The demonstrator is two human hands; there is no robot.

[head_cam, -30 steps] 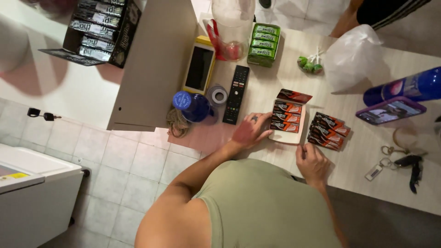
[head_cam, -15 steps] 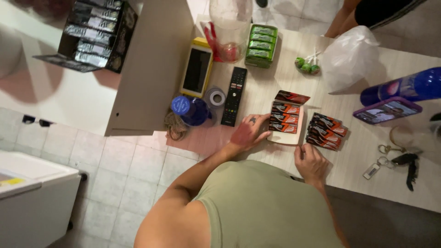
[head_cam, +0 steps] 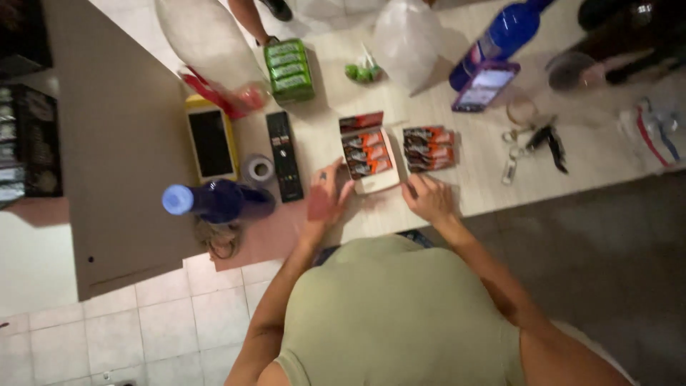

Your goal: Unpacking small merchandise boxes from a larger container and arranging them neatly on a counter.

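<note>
I stand at a pale counter (head_cam: 493, 179) above a white tiled floor (head_cam: 164, 322), with a brown board (head_cam: 121, 143) at one end. On the counter lie two blue bottles, one near my left arm (head_cam: 214, 201) and one further off (head_cam: 504, 34), one black remote (head_cam: 284, 155), one tape roll (head_cam: 259, 169), one yellow-cased tablet (head_cam: 211, 140), one purple-cased phone (head_cam: 485, 86), one green pack (head_cam: 289, 68), some keys (head_cam: 532, 139) and a clear bag (head_cam: 409, 39). An open white box (head_cam: 369, 154) holds three dark-and-orange bars; a loose pile (head_cam: 428, 148) lies just beside it. My left hand (head_cam: 327, 196) touches the box's near edge, fingers spread. My right hand (head_cam: 427, 198) rests near the pile, fingers loosely curled, holding nothing.
</note>
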